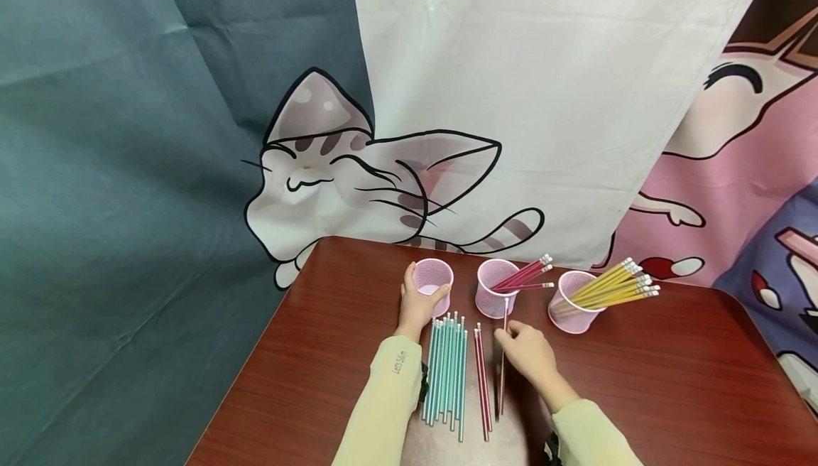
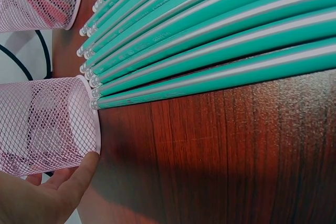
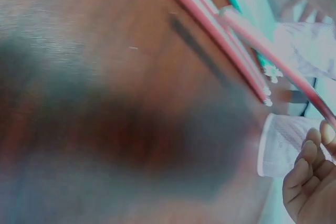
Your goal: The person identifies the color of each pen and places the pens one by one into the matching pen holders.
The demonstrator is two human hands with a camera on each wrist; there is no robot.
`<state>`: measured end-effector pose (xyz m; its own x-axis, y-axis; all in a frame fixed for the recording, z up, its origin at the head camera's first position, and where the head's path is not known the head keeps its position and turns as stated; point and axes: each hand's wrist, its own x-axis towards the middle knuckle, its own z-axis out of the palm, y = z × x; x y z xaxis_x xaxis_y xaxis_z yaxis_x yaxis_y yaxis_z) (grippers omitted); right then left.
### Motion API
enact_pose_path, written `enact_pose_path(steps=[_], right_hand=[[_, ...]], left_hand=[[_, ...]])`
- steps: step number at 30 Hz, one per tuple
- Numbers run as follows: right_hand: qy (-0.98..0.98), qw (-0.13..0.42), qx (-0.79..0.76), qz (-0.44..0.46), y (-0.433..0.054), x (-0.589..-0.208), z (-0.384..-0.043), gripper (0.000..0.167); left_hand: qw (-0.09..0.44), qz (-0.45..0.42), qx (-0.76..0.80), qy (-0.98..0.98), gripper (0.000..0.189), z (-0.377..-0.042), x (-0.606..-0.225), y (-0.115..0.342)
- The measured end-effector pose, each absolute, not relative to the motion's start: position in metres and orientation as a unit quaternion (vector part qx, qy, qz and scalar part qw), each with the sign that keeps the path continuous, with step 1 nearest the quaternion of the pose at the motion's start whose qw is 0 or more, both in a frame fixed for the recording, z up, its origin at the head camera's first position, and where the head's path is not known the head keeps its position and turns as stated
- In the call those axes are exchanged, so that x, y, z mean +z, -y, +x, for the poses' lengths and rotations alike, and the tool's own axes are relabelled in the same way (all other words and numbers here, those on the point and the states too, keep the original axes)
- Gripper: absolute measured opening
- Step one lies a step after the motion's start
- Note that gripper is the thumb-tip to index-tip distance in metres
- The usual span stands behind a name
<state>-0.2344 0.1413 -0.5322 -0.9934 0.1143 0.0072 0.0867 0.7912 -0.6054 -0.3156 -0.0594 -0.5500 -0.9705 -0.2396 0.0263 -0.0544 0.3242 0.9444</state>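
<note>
My left hand [image 1: 418,307] grips the left pink mesh pencil cup [image 1: 441,267], its fingers and thumb on either side. In the left wrist view a fingertip touches that cup's rim. Between the thumb and fingers of my right hand [image 1: 529,354] a red pencil [image 1: 502,388] is pinched, raised off the table, its eraser end toward the middle pink mesh cup [image 1: 492,302]. Several red pencils [image 1: 520,274] lean in the middle cup. Two red pencils [image 1: 482,384] lie side by side on the table, left of the held one. Several green pencils [image 1: 445,374] lie in a row below the left cup.
At the right stands another pink mesh cup [image 1: 569,320] holding several yellow pencils [image 1: 610,288]. All three cups stand near the back edge of the brown wooden table [image 1: 696,374]. A cartoon-printed curtain [image 1: 543,96] hangs right behind them.
</note>
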Motion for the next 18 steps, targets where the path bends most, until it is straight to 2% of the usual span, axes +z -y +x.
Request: enact_pose_path(steps=[6,10,18], right_hand=[[0.925,0.057,0.37,-0.068,-0.15,-0.509,-0.241,0.019],[0.899,0.079,0.428,-0.045,-0.158,-0.499,-0.246,0.014],[0.867,0.071,0.493,-0.005,-0.171,-0.493,-0.25,0.012]], left_hand=[[0.082,0.088,-0.575,0.809,0.091,-0.316,-0.551,0.059],[0.08,0.089,-0.575,0.809,0.091,-0.316,-0.551,0.059],[0.072,0.091,-0.573,0.812,0.092,-0.318,-0.552,0.06]])
